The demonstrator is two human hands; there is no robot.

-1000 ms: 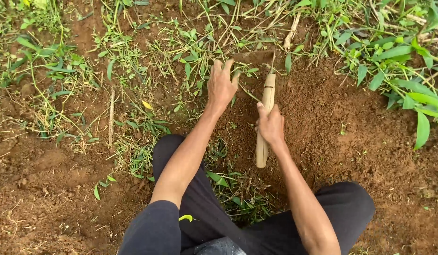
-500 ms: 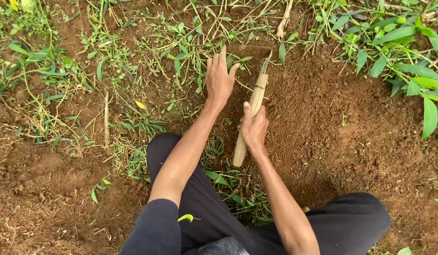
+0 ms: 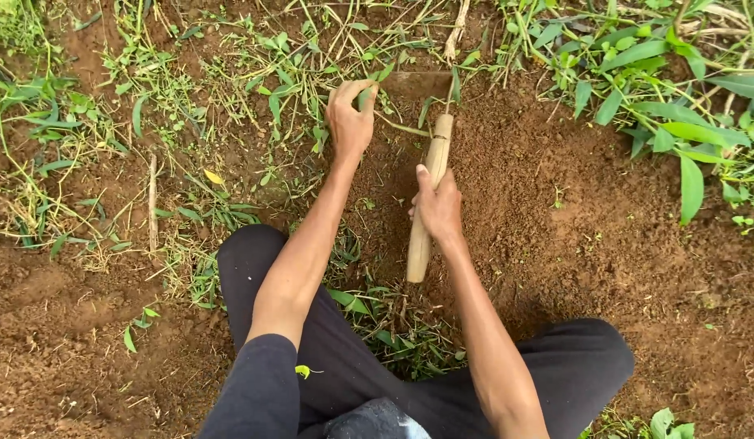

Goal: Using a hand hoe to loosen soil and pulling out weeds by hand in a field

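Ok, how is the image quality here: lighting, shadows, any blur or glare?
Head view: soft, even daylight, no glare; only a faint shadow under the wooden handle and knees. Left hand gripping weeds and right hand on the handle are sharp; leaves at the right edge look slightly soft.

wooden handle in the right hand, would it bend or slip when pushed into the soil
The wooden handle looks thick and straight, so probably stiff. Its pale surface seems smooth, so maybe a little slippery, though the right hand wraps it fully.
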